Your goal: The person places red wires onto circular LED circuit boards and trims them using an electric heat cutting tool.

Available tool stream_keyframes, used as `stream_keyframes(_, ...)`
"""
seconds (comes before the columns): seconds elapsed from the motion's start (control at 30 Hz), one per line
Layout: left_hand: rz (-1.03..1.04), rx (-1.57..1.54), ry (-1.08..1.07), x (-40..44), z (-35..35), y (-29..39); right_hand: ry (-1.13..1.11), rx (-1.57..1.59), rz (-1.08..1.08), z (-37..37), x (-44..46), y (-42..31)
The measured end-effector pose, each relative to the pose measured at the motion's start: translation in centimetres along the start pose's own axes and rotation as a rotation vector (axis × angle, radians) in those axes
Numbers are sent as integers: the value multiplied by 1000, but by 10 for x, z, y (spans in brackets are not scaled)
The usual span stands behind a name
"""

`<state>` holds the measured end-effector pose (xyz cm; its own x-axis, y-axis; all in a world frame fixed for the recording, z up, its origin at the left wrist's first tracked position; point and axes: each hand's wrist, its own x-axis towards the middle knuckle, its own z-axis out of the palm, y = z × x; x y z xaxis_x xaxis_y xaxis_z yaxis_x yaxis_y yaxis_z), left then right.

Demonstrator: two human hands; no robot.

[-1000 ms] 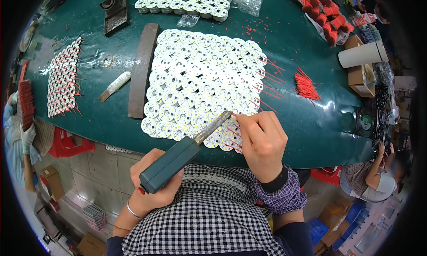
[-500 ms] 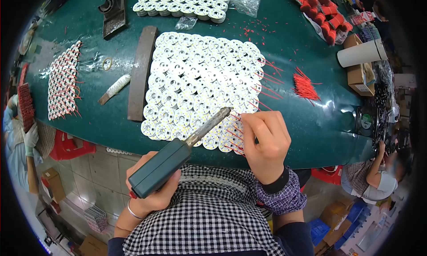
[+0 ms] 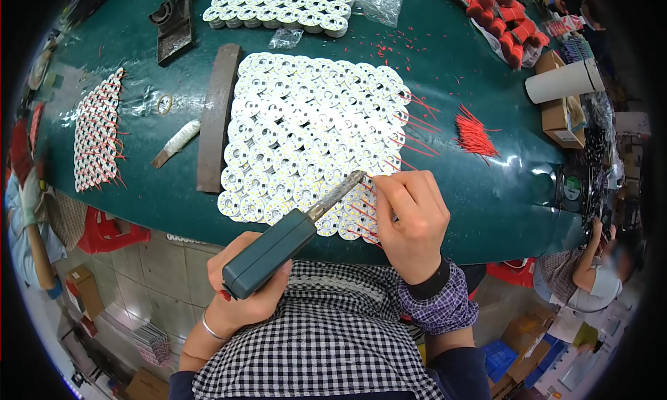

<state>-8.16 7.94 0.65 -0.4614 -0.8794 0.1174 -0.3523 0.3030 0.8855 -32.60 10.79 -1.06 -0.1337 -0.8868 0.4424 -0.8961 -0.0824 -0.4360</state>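
Note:
My left hand [image 3: 256, 308] is wrapped round the dark green body of a soldering gun [image 3: 269, 254]. The gun's metal barrel slants up to the right, and its tip is at the right side of the round white LED boards [image 3: 299, 122], which lie in overlapping rows. Close beside that tip, my right hand [image 3: 415, 223] has thumb and forefinger pinched on a short red wire [image 3: 369, 186], mostly hidden by the fingers. Several red wires [image 3: 417, 122] stick out from the boards along the right edge, above and below my right hand.
A dark bar [image 3: 218, 119] lies along the boards' left side. A wrapped blade [image 3: 177, 142] and wired boards [image 3: 99, 132] are further left. Loose red wires [image 3: 475, 135] lie to the right, near a white cylinder [image 3: 564, 81]. More boards [image 3: 278, 7] are stacked behind. Other people sit at both sides.
My left hand and the soldering gun have shifted slightly up and right. My right hand stays pinched near the tip. The co-worker's gloved hand at far left has moved.

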Motion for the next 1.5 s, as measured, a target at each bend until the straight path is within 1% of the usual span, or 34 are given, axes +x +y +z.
stream_keyframes(0.1, -29, 2, -5, 0, 0, 1, -3, -5, 5, 0, 0, 0)
stream_keyframes(0.27, 6, -17, 8, -1, 2, -4, -10, -11, 8, 0, 0, -1)
stream_keyframes(0.4, -9, 15, 10, -5, -12, 4, -13, -9, 4, -1, 1, -1)
stream_keyframes(0.47, -3, 200, 178, -5, -36, 22, -12, -10, 5, -2, 1, -1)
stream_keyframes(0.5, -203, 51, 613, -39, -38, -2, -11, -10, 6, -2, 1, -2)
stream_keyframes(0.53, 44, 266, 632, -29, -65, 1, -3, -6, 7, -2, 0, -2)
stream_keyframes(0.57, 222, 269, 622, -12, -96, 11, -7, -12, 9, -2, 0, -2)
stream_keyframes(0.6, 344, 438, 676, -7, -151, 22, -9, -19, 13, -3, 0, -2)
stream_keyframes(0.63, 468, 605, 727, -2, -188, 31, 5, -19, 18, -3, 0, -2)
stream_keyframes(0.67, 481, 604, 723, 1, -191, 38, 7, -19, 17, -2, -1, -1)
stream_keyframes(0.73, 383, 385, 700, 2, -194, 50, 13, -15, 18, -3, -2, -2)
stream_keyframes(0.8, 278, 176, 677, -2, -197, 61, -6, 10, 68, -4, -2, -4)
stream_keyframes(0.93, 63, -241, 600, -5, -199, 74, 23, 20, 70, -2, -3, -2)
stream_keyframes(0.97, 19, -108, 341, 1, -189, 64, 23, 17, 60, -1, -4, -1)
stream_keyframes(1.0, 99, 95, 341, -4, -164, 33, 23, 14, 50, 0, -4, 0)
stream_keyframes(1.03, 52, -62, 391, 6, -106, 42, 21, 13, 52, 1, -4, 0)
stream_keyframes(1.07, -131, -295, 372, -2, -82, 40, 26, -2, 34, 1, -4, 1)
stream_keyframes(1.1, -232, -329, 431, -6, -61, 31, 30, -17, 14, 1, -4, 1)
stream_keyframes(1.13, -358, -331, 303, -5, -51, 36, 24, -18, 12, 1, -4, 1)
stream_keyframes(1.17, -319, -261, 309, -5, -33, 27, 26, -13, 10, 1, -3, 1)
stream_keyframes(1.2, -281, -185, 213, -11, -30, 15, 29, -8, 8, 1, -2, 1)
stream_keyframes(1.23, -171, -137, 120, -12, -27, 8, 26, -7, 8, 1, -2, 1)
stream_keyframes(1.3, -240, -168, 35, -16, -21, 7, 25, 6, 17, 0, -2, 0)
stream_keyframes(1.33, -242, -168, 32, -14, -18, 6, 24, 6, 20, 1, -2, 1)
stream_keyframes(1.4, -78, -16, 32, -8, -12, 3, 21, 9, 19, 0, -2, 2)
stream_keyframes(1.43, -79, -16, 31, -6, -11, 1, 20, 9, 20, 0, -2, 2)
stream_keyframes(1.5, 166, 246, -27, -3, -11, -1, 19, 26, 15, 0, -2, 1)
